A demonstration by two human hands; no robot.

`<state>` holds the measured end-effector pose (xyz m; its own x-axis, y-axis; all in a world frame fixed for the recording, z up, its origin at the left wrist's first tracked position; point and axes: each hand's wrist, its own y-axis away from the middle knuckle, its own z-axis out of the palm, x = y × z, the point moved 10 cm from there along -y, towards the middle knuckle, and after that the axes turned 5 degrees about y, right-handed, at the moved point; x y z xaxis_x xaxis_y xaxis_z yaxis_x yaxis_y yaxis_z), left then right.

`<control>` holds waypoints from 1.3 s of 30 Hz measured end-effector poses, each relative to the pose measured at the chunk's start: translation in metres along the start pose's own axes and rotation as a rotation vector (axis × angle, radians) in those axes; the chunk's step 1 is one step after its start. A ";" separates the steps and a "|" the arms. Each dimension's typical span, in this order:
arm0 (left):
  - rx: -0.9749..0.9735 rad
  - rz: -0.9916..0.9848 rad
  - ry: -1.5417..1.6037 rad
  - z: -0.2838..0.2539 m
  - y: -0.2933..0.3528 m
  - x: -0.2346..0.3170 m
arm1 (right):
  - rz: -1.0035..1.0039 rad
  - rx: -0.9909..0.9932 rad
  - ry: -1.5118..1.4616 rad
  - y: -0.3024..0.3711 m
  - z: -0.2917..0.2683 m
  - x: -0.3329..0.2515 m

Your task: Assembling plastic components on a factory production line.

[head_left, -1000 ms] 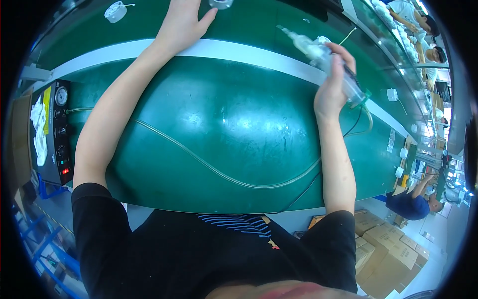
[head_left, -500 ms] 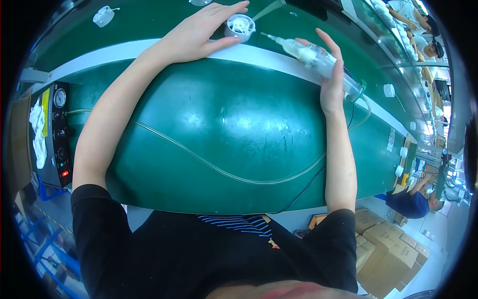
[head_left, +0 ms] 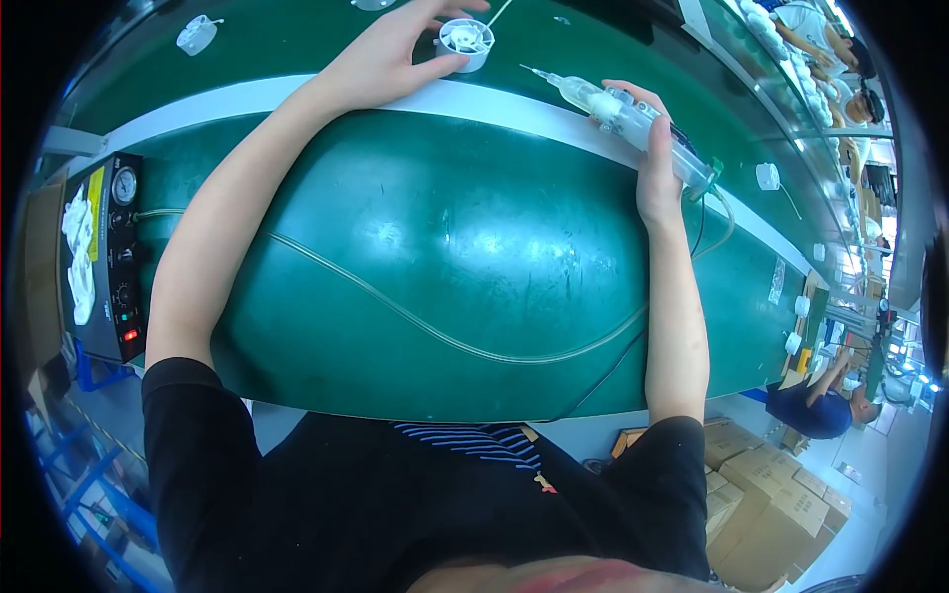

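Near the top middle, my left hand (head_left: pixel 400 59) is curved about a round white plastic part (head_left: pixel 467 42) with a spoked inside and a thin wire trailing away. Its thumb rests against the part's near edge; some fingertips are partly hidden behind it. My right hand (head_left: pixel 652 148) is wrapped round a clear dispensing syringe (head_left: pixel 628 119) with whitish contents. The needle tip points up and left toward the white part but stays apart from it. A clear air hose (head_left: pixel 730 222) leaves the syringe's green-collared rear end.
A black dispenser box (head_left: pixel 114 257) with a dial and lit red switch stands at the left. More white parts (head_left: pixel 196 38) (head_left: pixel 768 177) lie on the green table (head_left: pixel 445 287). A white strip (head_left: pixel 227 102) crosses it. Cardboard boxes (head_left: pixel 776 494) and co-workers are at right.
The white part has turned and shifted slightly up and left, with my left thumb moving along. My right fingers have closed more firmly round the syringe, which stays at nearly the same place.
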<state>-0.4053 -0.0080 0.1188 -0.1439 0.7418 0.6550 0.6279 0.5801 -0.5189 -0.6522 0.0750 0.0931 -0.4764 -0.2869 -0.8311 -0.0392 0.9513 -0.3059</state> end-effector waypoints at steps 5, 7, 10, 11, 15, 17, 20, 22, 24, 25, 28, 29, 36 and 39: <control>0.093 0.070 -0.185 -0.008 -0.005 0.016 | -0.003 0.010 0.010 -0.001 0.000 -0.002; 0.050 0.126 -0.338 -0.005 -0.003 0.016 | 0.010 0.008 0.000 -0.001 0.000 -0.002; 0.009 0.048 -0.234 -0.001 0.001 -0.015 | -0.014 0.021 0.022 0.001 -0.002 0.000; 0.011 0.050 -0.237 0.002 -0.002 -0.024 | -0.027 0.027 0.033 -0.001 -0.002 -0.001; 0.320 0.524 0.176 -0.017 0.008 0.001 | -0.008 0.031 0.027 -0.002 0.000 -0.006; 0.381 0.481 0.139 -0.023 0.009 0.004 | -0.019 0.032 0.038 -0.001 0.000 -0.005; 0.333 0.283 -0.008 -0.026 0.003 0.018 | -0.033 0.037 0.065 0.001 -0.002 -0.004; 0.173 -0.073 -0.270 -0.024 -0.006 0.017 | -0.015 0.046 0.051 0.000 -0.004 -0.003; 0.249 0.069 -0.278 -0.022 0.000 0.019 | -0.014 0.046 0.036 -0.001 -0.002 -0.005; 0.321 0.212 -0.276 -0.021 0.004 0.030 | -0.014 0.049 0.039 0.000 -0.002 -0.004; 0.361 0.204 -0.413 -0.023 0.010 0.024 | -0.011 0.056 0.043 0.002 -0.002 -0.005; 0.328 0.051 -0.552 -0.024 0.010 0.008 | -0.007 0.053 0.043 0.002 -0.001 -0.006; 0.218 -0.167 -0.292 -0.022 0.005 -0.018 | -0.011 0.075 -0.048 0.000 -0.004 -0.004; 0.164 -0.256 -0.197 -0.019 0.002 -0.023 | -0.007 0.074 -0.030 0.001 -0.005 -0.005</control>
<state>-0.3866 -0.0303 0.1129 -0.4355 0.6069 0.6648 0.4234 0.7899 -0.4437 -0.6541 0.0784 0.0988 -0.4494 -0.2978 -0.8423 0.0233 0.9386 -0.3442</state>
